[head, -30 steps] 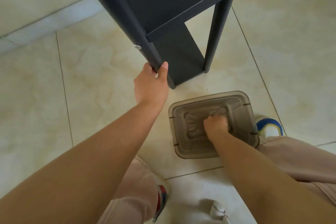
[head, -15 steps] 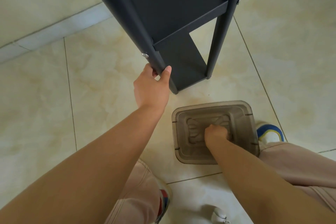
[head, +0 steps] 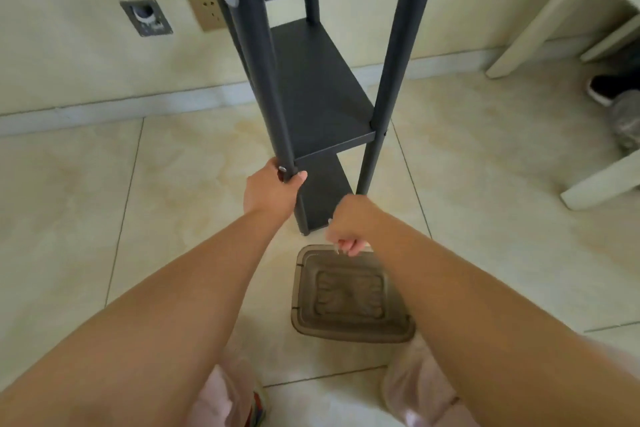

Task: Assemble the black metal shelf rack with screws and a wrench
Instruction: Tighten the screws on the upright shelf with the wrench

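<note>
The black metal shelf rack (head: 318, 94) stood upright on the tiled floor (head: 180, 204), just beyond the person's knees, with its shelves already seated between the posts. The left hand (head: 270, 192) was wrapped round the near left post (head: 258, 62) just below a silver screw head (head: 282, 169), steadying the frame. The right hand (head: 348, 227) hovered above the far edge of a smoky plastic tray (head: 349, 295), its fingers curled tight around something small; a glint of metal showed at the fingertips, probably a screw, though it was too small to be sure. The step in hand appeared to be carrying a fastener to the lower joint. To do it well, the left grip should keep the post from swaying, the screw should be started straight by fingertip so the thread catches cleanly, and only then tightened with the wrench, which was not in view.
</note>
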